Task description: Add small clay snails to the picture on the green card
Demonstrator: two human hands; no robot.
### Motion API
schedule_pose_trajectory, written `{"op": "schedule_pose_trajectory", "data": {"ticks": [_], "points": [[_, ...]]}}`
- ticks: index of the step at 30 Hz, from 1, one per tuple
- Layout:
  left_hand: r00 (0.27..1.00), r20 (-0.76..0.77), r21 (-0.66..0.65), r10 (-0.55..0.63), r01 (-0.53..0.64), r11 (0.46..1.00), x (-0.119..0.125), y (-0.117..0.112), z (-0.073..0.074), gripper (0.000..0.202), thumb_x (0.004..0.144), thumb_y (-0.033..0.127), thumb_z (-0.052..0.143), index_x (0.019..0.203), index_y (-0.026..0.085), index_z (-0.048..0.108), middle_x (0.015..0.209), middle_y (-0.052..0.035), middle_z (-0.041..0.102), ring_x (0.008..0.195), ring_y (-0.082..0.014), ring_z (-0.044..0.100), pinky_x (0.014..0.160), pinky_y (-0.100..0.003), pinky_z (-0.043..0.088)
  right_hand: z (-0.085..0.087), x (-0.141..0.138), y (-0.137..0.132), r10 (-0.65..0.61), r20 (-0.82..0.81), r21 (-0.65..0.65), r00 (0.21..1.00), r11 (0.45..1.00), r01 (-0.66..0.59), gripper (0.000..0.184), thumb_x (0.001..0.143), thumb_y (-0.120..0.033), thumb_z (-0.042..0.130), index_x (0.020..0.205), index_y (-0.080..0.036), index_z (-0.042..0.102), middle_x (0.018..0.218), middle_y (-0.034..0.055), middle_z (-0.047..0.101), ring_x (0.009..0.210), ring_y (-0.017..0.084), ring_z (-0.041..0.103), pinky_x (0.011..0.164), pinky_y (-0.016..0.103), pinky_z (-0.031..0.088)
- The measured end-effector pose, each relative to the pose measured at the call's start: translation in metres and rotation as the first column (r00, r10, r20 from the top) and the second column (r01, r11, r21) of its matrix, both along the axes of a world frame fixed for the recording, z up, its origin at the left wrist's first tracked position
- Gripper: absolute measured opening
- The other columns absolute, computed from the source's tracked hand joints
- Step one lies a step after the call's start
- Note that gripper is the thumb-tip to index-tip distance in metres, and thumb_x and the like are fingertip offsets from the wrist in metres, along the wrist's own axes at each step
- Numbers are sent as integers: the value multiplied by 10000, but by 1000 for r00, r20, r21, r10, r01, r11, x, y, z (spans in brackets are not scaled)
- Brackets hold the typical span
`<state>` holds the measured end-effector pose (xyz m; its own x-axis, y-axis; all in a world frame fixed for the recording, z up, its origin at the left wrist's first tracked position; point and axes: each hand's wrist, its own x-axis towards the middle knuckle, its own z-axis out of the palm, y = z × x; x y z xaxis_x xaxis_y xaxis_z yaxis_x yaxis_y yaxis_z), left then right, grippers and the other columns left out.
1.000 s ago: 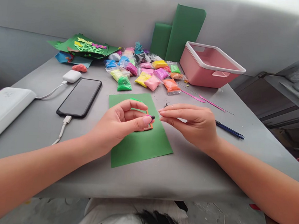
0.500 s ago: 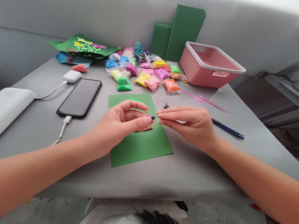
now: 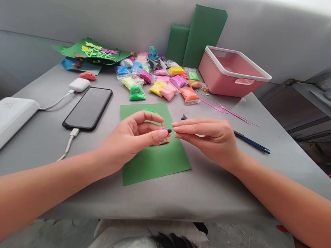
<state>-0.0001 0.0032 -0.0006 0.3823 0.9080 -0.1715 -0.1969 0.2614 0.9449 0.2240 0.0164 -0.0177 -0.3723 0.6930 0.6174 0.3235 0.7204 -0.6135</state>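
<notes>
My left hand (image 3: 136, 135) is curled above a green paper sheet (image 3: 153, 160), its thumb and fingers pinching a tiny black clay ball (image 3: 169, 130). My right hand (image 3: 211, 138) hovers just to the right, its fingers close together and their tips almost touching the ball. Under the left fingers a green clay shape (image 3: 150, 111) and a thin orange strip (image 3: 166, 136) lie on the sheet. A small black clay bit (image 3: 183, 117) rests on the grey table (image 3: 206, 190) behind my right hand.
Several small bags of coloured clay (image 3: 158, 78) lie behind the sheet. A pink basket (image 3: 231, 72) stands at the back right, pink sticks (image 3: 222, 110) and a blue pen (image 3: 253, 143) on the right. A phone (image 3: 88, 107), earbud case (image 3: 79, 84) and white power bank (image 3: 0, 123) lie left.
My right hand has slid left, bringing its fingertips up to the black ball held by my left hand. The left hand has stayed in place.
</notes>
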Motion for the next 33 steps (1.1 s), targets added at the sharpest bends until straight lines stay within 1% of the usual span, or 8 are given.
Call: {"op": "schedule_pose_trajectory", "data": {"ticks": [2,6,10,15,19,24,27,33], "points": [[1000,0,0,-2,2,1000,0,0,0,375,721,300,886,980,204,633,858,-19,785,868,-197,743,910,-373,544,1,0,0,-18,1,-5,1000,1000,18,130,827,-202,767,896,-297,823,978,-7,802,871,196,777,833,300,661],[1000,-6,1,0,0,1000,0,0,0,371,721,304,887,975,204,635,852,-17,784,857,-190,738,911,-376,545,2,1,-1,-15,7,6,1000,1000,15,128,791,-203,805,873,-299,823,945,-8,805,850,198,777,836,303,662],[1000,-11,-3,-6,6,1000,0,0,0,371,719,308,887,971,203,636,856,-17,783,854,-184,735,904,-366,545,3,-1,-2,-2,-25,40,1000,999,3,163,830,-177,761,916,-303,818,981,-7,802,863,189,774,824,303,662],[1000,-4,-1,1,-1,1000,0,0,0,368,721,299,887,971,202,635,842,-12,784,841,-171,732,886,-345,548,3,-3,-3,30,-36,45,999,999,-28,84,815,-216,784,836,-289,819,883,2,805,792,186,769,799,312,660],[1000,15,2,4,-4,1000,1,0,0,375,719,306,889,978,203,636,842,-9,784,856,-184,743,897,-355,554,3,-2,-4,12,-45,34,999,999,-11,98,832,-254,776,903,-305,818,966,6,803,846,200,768,830,344,660],[996,86,30,4,-7,1000,0,-2,1,389,692,323,906,960,220,644,822,5,778,874,-198,747,901,-364,563,4,-2,-6,68,-71,24,995,998,-66,194,844,-213,762,985,-337,808,1005,1,798,881,198,763,803,333,663],[995,100,56,-14,9,998,0,-3,0,394,684,338,910,968,231,659,813,13,770,840,-195,745,899,-373,570,5,-1,-8,65,-51,-3,997,998,-65,200,860,-211,741,997,-341,805,1040,1,792,906,201,760,819,338,662],[994,97,107,-53,43,993,-2,-3,-4,334,742,324,874,996,247,671,839,13,772,853,-179,735,887,-353,575,3,-2,-9,69,-9,17,998,997,-69,211,869,-193,723,1027,-310,800,1082,16,785,933,198,759,843,329,663]]}}
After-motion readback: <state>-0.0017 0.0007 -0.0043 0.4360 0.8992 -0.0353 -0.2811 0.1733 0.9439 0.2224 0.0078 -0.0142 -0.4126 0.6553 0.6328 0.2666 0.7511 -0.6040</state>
